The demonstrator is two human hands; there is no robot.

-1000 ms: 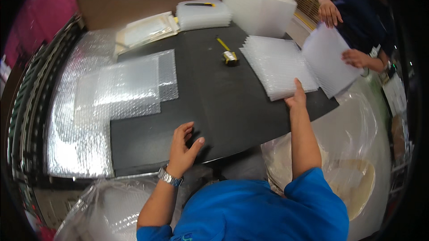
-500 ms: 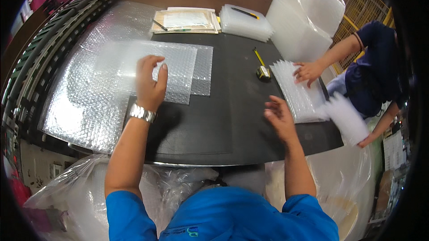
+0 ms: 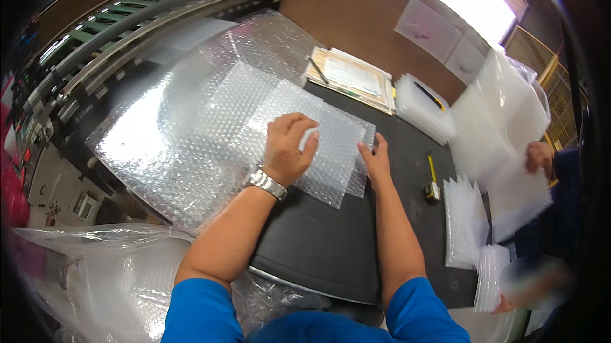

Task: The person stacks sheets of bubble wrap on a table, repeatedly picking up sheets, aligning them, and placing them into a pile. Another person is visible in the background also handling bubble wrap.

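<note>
Two overlapping clear bubble-wrap pieces [image 3: 331,152] lie on the dark tabletop, partly over a large bubble-wrap sheet [image 3: 172,133]. Above the upper piece is my left hand [image 3: 289,149], fingers curved and thumb apart, with nothing visible in it. My right hand [image 3: 377,161] is at the right edge of the pieces, its thumb and forefinger spread beside that edge. Whether its thumb touches the wrap, I cannot tell.
Behind are papers on a board [image 3: 350,79] and a stack of white sheets [image 3: 423,107] with a cutter [image 3: 429,96]. A tape measure [image 3: 432,191] lies right, near bubble-wrap bundles [image 3: 464,222] beside a co-worker's hand [image 3: 540,157]. Rollers [image 3: 114,41] run along the left.
My view has swung left. My right hand has moved left to the bubble-wrap pieces' edge. A translucent sheet now shows by the rollers. The co-worker's hands have left the bundle on the table.
</note>
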